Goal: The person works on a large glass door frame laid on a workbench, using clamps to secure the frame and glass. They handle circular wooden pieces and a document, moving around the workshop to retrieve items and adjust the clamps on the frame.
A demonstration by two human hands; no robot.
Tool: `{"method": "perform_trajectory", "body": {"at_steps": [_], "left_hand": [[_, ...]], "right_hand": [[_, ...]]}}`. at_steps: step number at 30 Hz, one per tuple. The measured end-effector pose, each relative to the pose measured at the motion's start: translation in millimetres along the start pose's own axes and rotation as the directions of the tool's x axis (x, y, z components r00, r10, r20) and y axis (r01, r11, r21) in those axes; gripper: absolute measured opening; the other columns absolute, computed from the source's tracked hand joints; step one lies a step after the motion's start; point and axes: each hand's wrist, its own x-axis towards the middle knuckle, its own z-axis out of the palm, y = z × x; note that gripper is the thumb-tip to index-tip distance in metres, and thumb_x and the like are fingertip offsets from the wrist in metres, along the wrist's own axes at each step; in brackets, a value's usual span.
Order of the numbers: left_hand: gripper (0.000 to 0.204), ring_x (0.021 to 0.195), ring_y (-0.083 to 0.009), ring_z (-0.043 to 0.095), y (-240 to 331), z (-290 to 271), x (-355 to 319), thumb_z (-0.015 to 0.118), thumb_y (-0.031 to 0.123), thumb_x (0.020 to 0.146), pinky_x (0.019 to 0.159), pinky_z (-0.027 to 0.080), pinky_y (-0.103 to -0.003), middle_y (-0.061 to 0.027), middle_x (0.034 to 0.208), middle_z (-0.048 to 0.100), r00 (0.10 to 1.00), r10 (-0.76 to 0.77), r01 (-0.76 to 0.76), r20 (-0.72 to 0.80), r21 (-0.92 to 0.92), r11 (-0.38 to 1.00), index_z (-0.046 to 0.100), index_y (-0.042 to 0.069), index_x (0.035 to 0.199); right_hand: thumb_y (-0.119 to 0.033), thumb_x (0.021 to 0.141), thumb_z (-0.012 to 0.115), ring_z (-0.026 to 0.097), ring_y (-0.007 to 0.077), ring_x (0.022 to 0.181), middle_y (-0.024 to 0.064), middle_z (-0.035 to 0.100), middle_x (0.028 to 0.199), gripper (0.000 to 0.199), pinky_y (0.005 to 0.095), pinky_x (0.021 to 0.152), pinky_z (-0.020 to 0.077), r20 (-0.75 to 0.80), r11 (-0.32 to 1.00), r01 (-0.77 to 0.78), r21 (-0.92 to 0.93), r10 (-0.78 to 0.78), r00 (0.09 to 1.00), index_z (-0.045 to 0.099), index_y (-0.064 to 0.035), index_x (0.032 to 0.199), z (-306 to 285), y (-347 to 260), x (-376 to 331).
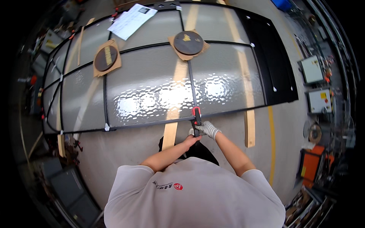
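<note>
A black clamp with red jaw pads [196,118] sits on the near edge of a large black-framed panel [148,122], where a crossbar meets the outer frame. The panel is glazed with rippled, shiny glass. My right hand [208,129], in a striped light glove, closes on the clamp from the right, just below the frame edge. Lower down, my left hand [191,141] is closed around the clamp's lower end; its fingers are partly hidden. Two round dark weights [188,42] [106,59] rest on cardboard pieces on the glass.
Wooden beams [249,129] lie under the panel and stick out toward me. Papers [132,21] lie on its far side. A yellow line [272,144] runs along the floor. At the right stand pale boxes [319,100] and an orange machine [311,166]; grey cabinets [72,192] stand lower left.
</note>
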Motion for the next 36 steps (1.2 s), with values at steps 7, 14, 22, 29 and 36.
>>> {"method": "perform_trajectory", "body": {"at_steps": [7,14,22,29,36], "left_hand": [[0.066,0.061,-0.0122,0.054,-2.6,24.0,2.8,0.071,0.042,0.071,0.058,0.046,-0.028,-0.0042,0.071,0.057,0.965,0.016,-0.02,-0.263,-0.012,1.0,0.037,-0.004,0.105],[0.07,0.051,-0.0115,0.052,4.6,21.4,-3.4,0.07,0.041,0.07,0.045,0.043,-0.025,-0.0045,0.065,0.055,0.989,0.062,-0.068,-0.132,-0.044,0.997,0.034,-0.002,0.113],[0.042,0.046,-0.0151,0.054,-13.8,14.8,5.9,0.06,0.013,0.071,0.038,0.042,-0.027,-0.0071,0.06,0.056,0.955,0.138,-0.132,-0.262,0.039,0.99,0.041,-0.002,0.105],[0.023,0.049,-0.017,0.056,-31.8,13.6,22.4,0.057,0.018,0.073,0.044,0.045,-0.03,-0.0082,0.06,0.058,0.971,0.126,-0.119,-0.205,0.042,0.992,0.051,0.0,0.087],[0.032,0.051,-0.0202,0.059,-44.9,-12.3,8.6,0.056,0.014,0.071,0.049,0.048,-0.033,-0.0118,0.063,0.061,0.94,0.103,-0.07,-0.327,0.111,0.991,0.051,-0.005,0.096]], "right_hand": [[-0.04,0.076,0.066,0.059,0.0224,0.058,0.0151,0.062,0.07,0.045,0.0348,0.048,0.0474,0.202,0.954,-0.241,0.18,0.204,0.958,0.063,0.0043,0.084,-1.3,-11.5,3.0],[-0.04,0.075,0.067,0.061,0.0251,0.063,0.0125,0.065,0.071,0.041,0.0373,0.056,0.047,0.031,0.991,-0.106,-0.075,0.109,0.994,0.065,0.0,0.081,-0.5,-2.3,20.8],[-0.027,0.072,0.072,0.059,0.0216,0.062,0.0091,0.063,0.068,0.027,0.035,0.057,0.0456,-0.053,0.963,0.084,-0.257,-0.101,0.993,0.065,-0.0036,0.084,9.3,-16.7,15.8],[-0.02,0.073,0.071,0.057,0.0162,0.052,0.0056,0.062,0.065,0.018,0.0326,0.047,0.0473,-0.194,0.956,-0.018,-0.292,-0.041,0.98,0.064,-0.006,0.081,30.3,-55.5,-11.0],[-0.032,0.069,0.072,0.061,0.0266,0.085,0.0108,0.064,0.091,0.048,0.0342,0.074,0.0475,-0.123,0.898,-0.077,-0.433,0.026,0.992,0.056,-0.0074,0.107,48.4,-7.9,27.3]]}}
